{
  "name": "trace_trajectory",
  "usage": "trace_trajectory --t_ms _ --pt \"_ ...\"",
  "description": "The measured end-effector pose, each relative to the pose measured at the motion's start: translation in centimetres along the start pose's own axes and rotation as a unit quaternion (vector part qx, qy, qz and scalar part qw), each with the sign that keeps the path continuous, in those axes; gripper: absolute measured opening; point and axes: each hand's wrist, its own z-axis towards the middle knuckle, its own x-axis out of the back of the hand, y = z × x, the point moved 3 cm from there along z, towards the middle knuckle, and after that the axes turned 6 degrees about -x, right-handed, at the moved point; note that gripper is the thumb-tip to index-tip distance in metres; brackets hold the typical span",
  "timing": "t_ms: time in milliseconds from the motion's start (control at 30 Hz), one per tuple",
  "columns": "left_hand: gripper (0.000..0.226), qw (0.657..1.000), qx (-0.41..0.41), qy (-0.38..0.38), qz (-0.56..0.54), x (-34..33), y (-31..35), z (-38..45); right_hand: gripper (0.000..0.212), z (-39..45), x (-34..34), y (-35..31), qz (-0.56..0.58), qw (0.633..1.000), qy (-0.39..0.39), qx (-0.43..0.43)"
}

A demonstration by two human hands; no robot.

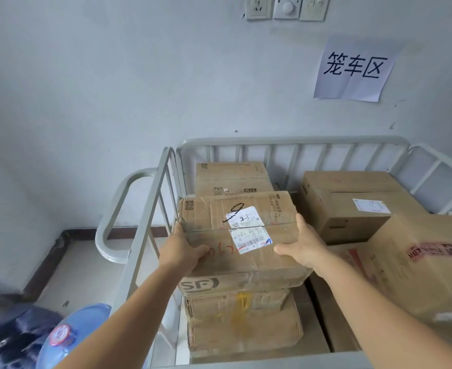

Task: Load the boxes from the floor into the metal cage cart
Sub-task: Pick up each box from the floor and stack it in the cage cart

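Both hands grip the labelled box (235, 235), left hand (183, 253) and right hand (303, 245) on its side edges, flat atop the stack at the cart's (145, 209) left side, long axis running away toward the wall.

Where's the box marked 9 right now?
Head view, centre: the box marked 9 sits atop the cart's left stack, gripped by left hand and right hand.

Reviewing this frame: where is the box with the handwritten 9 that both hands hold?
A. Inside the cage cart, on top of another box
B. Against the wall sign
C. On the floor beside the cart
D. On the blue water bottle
A: the box marked 9, held by the left hand and right hand, sits on a worn box inside the cage cart.
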Motion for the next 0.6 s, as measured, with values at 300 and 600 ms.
trace_trajectory --t_ms 300,600 --pt "0.079 0.998 -0.003 -0.027 0.063 -1.0 -0.1 2.1 0.115 2.5 -0.8 0.1 -0.027 0.998 -0.035 -0.036" --pt "0.093 0.979 -0.066 -0.041 0.188 -0.8 1.7 2.0 0.099 0.9 -0.2 -0.3 -0.043 0.999 0.0 -0.024"
